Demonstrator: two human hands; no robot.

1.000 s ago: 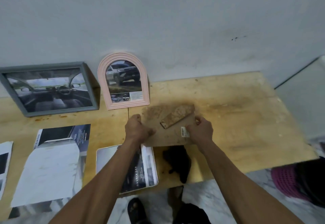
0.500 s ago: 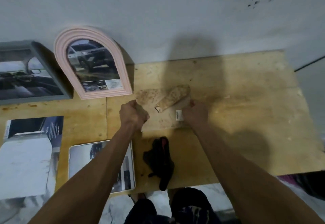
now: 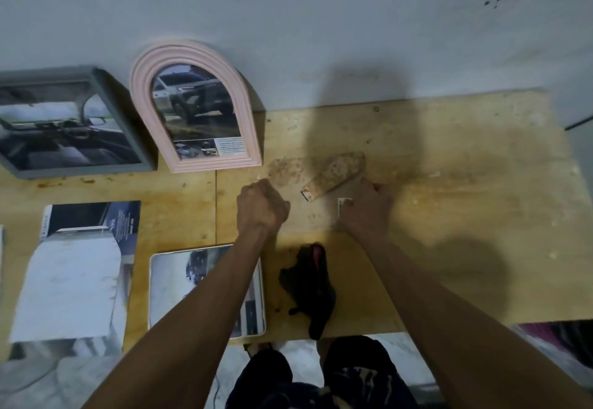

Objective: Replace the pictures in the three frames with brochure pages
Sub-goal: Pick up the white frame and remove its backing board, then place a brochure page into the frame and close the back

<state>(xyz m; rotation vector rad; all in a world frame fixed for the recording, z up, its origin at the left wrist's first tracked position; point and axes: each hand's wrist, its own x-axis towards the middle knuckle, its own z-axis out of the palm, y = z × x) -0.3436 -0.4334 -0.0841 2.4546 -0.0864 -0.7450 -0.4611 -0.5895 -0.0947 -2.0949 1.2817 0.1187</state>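
Fingers (image 3: 369,206) grip backing board (image 3: 308,209) (lying flat)

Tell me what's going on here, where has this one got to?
A person works at a wooden table by a wall. Both hands, left hand and right hand, rest on a stained brown backing board with a fold-out stand, lying back side up. A grey frame and a pink arched frame already lean on the wall holding car brochure pages. Loose brochure pages lie to the left.

The arched frame (image 3: 195,110) is looking pink, beside it a frame (image 3: 73,123) is looking grey, and the tabletop (image 3: 449,184) is showing yellow-brown with stains.
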